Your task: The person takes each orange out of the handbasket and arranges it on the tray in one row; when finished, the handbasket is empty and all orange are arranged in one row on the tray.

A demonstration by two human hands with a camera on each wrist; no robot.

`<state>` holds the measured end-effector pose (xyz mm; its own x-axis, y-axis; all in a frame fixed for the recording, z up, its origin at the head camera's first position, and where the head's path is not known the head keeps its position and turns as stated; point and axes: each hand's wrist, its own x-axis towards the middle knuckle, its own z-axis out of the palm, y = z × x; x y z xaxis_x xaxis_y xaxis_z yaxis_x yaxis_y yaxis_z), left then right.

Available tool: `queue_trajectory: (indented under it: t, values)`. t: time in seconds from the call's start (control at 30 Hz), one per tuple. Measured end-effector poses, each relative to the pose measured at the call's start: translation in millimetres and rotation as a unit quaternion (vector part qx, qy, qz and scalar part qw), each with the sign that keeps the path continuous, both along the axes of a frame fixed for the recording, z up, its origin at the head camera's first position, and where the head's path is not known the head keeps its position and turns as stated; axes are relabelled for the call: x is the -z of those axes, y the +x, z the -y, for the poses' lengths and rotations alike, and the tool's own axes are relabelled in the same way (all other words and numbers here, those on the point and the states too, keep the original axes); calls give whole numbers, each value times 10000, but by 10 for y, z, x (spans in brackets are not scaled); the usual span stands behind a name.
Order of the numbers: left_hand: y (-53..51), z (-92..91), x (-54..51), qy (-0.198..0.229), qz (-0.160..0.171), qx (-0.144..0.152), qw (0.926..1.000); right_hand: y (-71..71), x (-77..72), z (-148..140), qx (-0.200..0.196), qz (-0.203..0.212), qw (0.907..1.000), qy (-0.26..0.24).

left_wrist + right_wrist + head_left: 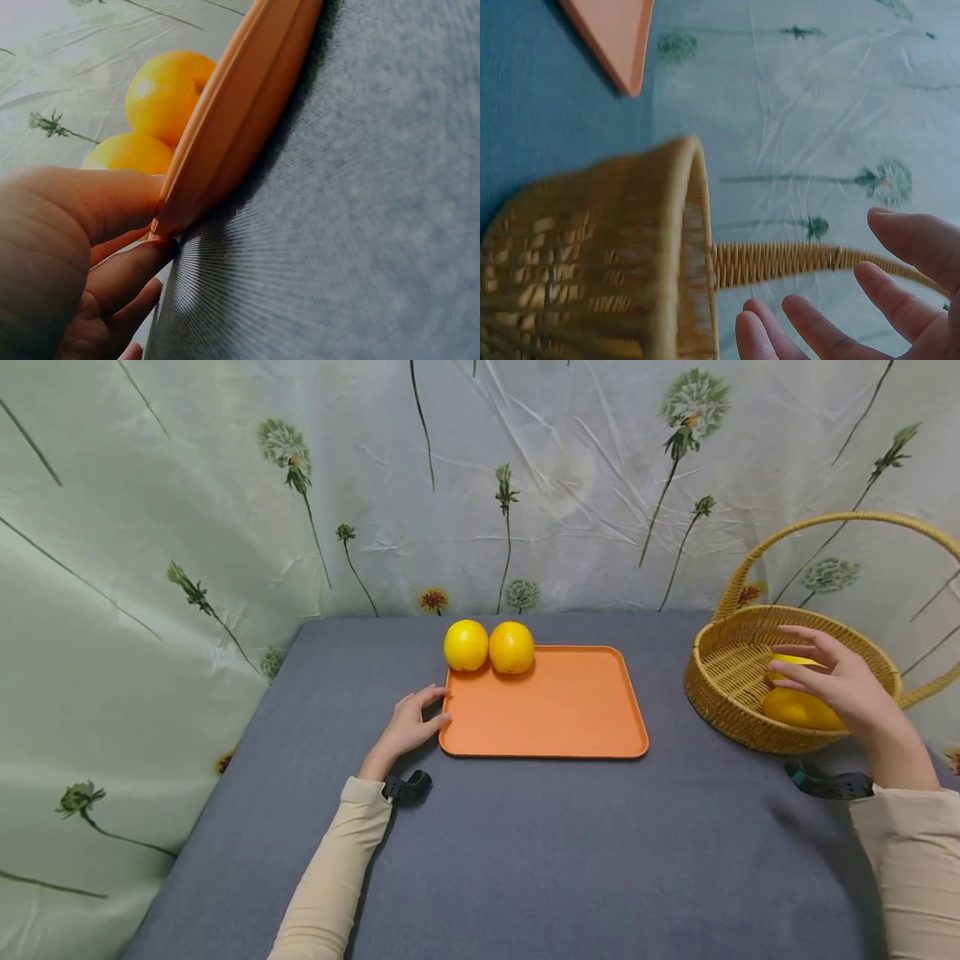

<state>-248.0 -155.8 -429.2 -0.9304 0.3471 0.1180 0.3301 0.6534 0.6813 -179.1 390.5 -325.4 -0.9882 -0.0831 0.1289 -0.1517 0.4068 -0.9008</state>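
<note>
An orange tray point(547, 710) lies on the table, with two oranges, one point(466, 645) beside the other point(512, 647), at its far left corner. My left hand point(405, 722) grips the tray's left edge; in the left wrist view, the thumb and a finger point(131, 274) meet at the rim. Over the right part of a wicker basket point(723, 714) hovers my right hand point(843, 681), fingers spread and loosely bent, holding nothing. Inside the basket, partly hidden by that hand, are yellow-orange fruits point(801, 710). The right wrist view shows bare fingertips point(810, 322) near the basket rim.
The basket's tall arched handle point(847, 517) rises at the right. Grey cloth point(570, 852) covers the table. A pale curtain point(600, 485) printed with dandelions hangs along the back and left edges.
</note>
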Motion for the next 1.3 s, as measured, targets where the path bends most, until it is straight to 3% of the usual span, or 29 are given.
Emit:
queue_trajectory:
  t: [0.43, 0.73, 0.83, 0.97, 1.13, 1.3]
  values:
    - [-10, -2, 7, 6, 66, -26, 10000, 58, 56, -261, 1018, 66, 9919, 754]
    - [-2, -11, 0, -10, 15, -27, 10000, 84, 77, -319, 1285, 105, 9864, 1024]
    - [1, -11, 1, -2, 45, -50, 10000, -158, 456, -777, 1361, 154, 9824, 1267]
    - [0, -12, -5, -19, 46, -34, 10000, -336, 731, -1077, 1343, 385, 9739, 1790]
    - [6, -8, -9, 20, 23, -5, 10000, -96, 319, -507, 1039, 717, 9714, 2009]
    - [3, -11, -3, 43, 39, -37, 10000, -24, 181, -301, 659, 988, 9728, 1986]
